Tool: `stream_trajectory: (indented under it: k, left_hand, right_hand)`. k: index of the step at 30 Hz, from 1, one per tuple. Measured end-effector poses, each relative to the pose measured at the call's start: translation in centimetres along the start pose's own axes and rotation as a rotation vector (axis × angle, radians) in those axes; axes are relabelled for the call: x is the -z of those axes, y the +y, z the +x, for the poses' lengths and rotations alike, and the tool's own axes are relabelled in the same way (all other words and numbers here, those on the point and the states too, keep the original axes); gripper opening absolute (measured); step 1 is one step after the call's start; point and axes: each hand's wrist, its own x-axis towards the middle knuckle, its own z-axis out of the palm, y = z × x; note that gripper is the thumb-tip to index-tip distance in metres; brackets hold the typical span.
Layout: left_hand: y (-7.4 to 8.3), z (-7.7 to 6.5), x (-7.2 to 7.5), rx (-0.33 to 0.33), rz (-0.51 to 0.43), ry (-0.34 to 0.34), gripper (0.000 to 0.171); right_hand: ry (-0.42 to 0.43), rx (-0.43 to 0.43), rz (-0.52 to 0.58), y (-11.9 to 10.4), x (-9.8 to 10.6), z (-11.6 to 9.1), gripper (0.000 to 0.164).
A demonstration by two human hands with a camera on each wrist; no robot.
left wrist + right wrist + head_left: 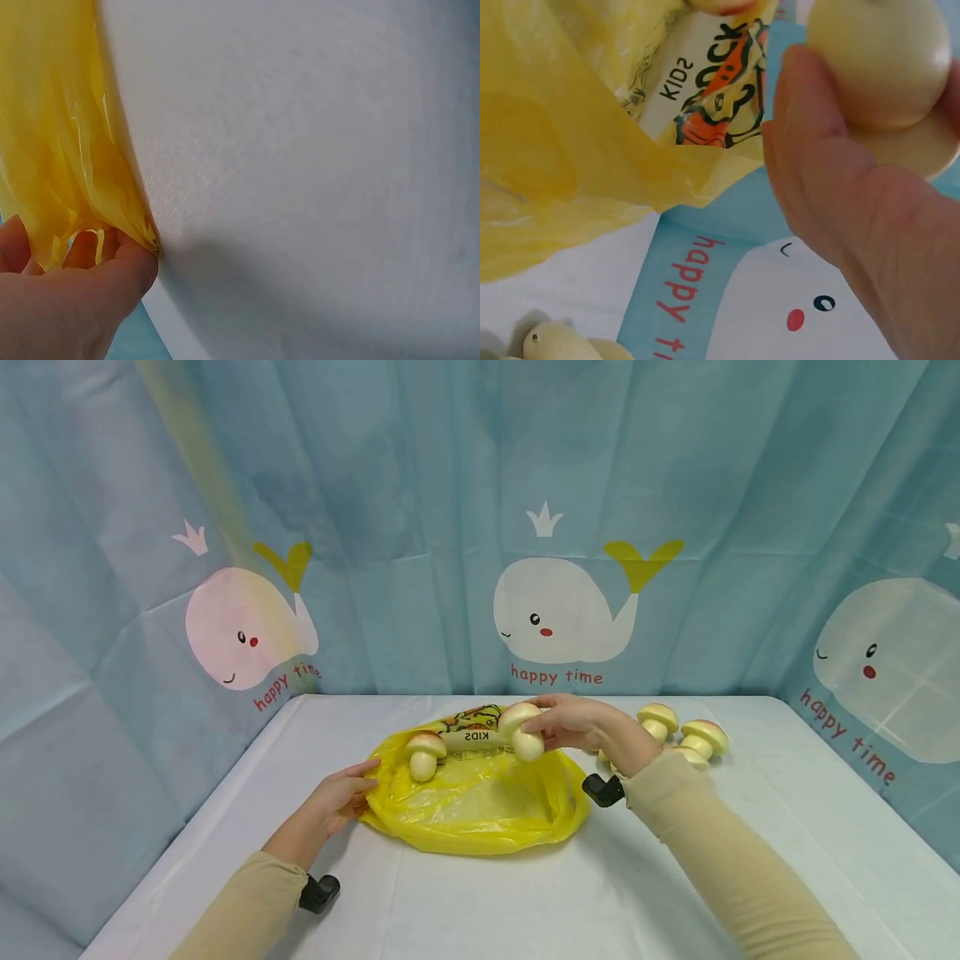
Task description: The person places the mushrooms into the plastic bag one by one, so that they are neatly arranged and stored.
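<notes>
A yellow plastic bag (480,839) lies spread on the white table with its mouth wide. My left hand (337,797) pinches the bag's left edge; in the left wrist view the fingers (135,262) curl into the gathered film. Above the bag's right part, my right hand (573,722) grips a toy mushroom (528,743), cream with a reddish cap top. In the right wrist view that mushroom (885,67) sits between thumb and fingers. Another toy mushroom (423,764) rests inside the bag at its left side.
Several more toy mushrooms (705,739) lie on the table at the back right, partly hidden behind the right forearm. The white table (465,910) ends at a light blue curtain (420,610) printed with whales, which hangs behind and at both sides.
</notes>
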Motion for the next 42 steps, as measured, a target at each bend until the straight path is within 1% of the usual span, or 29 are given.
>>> stream_trajectory:
  k: [4,8,12,17,22,27,31,34,35,38,41,42]
  left_hand:
    - [0.0,0.1,0.0,0.003,0.003,0.005,0.052]
    - [-0.1,0.1,0.0,0.009,0.003,0.012,0.052]
    - [-0.1,0.1,0.0,0.002,0.005,0.005,0.052]
    - [-0.1,0.1,0.0,-0.009,0.000,-0.009,0.052]
    - [-0.1,0.1,0.1,-0.004,0.005,-0.006,0.052]
    - [-0.1,0.1,0.1,-0.001,0.009,0.003,0.052]
    - [-0.2,0.1,0.1,-0.001,0.019,0.016,0.052]
    - [-0.3,0.2,0.0,-0.001,0.015,0.019,0.052]
    - [-0.3,0.2,0.0,-0.001,0.013,0.020,0.052]
    - [-0.2,0.2,0.0,0.001,0.010,0.015,0.052]
    - [-0.1,0.2,0.0,0.001,0.011,0.010,0.052]
    - [-0.1,0.2,0.0,0.000,0.013,0.008,0.052]
  right_hand:
    - [0.006,0.003,0.012,0.0,-0.2,0.7,0.051]
    - [-0.003,-0.016,0.029,0.0,-0.6,1.4,0.042]
    - [-0.009,-0.046,0.066,-0.1,-1.0,2.1,0.040]
    - [-0.006,-0.090,0.087,-0.1,-1.5,2.9,0.044]
    - [0.002,-0.142,0.060,0.0,-2.0,3.9,0.045]
    - [0.047,-0.171,-0.001,0.4,-2.9,5.0,0.050]
    - [0.101,-0.207,-0.020,1.0,-3.8,5.8,0.064]
    - [0.138,-0.234,-0.021,1.4,-4.4,6.3,0.069]
    - [0.148,-0.243,-0.026,1.5,-4.5,6.5,0.067]
    - [0.183,-0.264,-0.039,2.0,-5.0,7.1,0.050]
    - [0.255,-0.290,-0.012,2.6,-5.5,7.8,0.036]
    - [0.280,-0.294,0.008,2.8,-5.7,8.0,0.034]
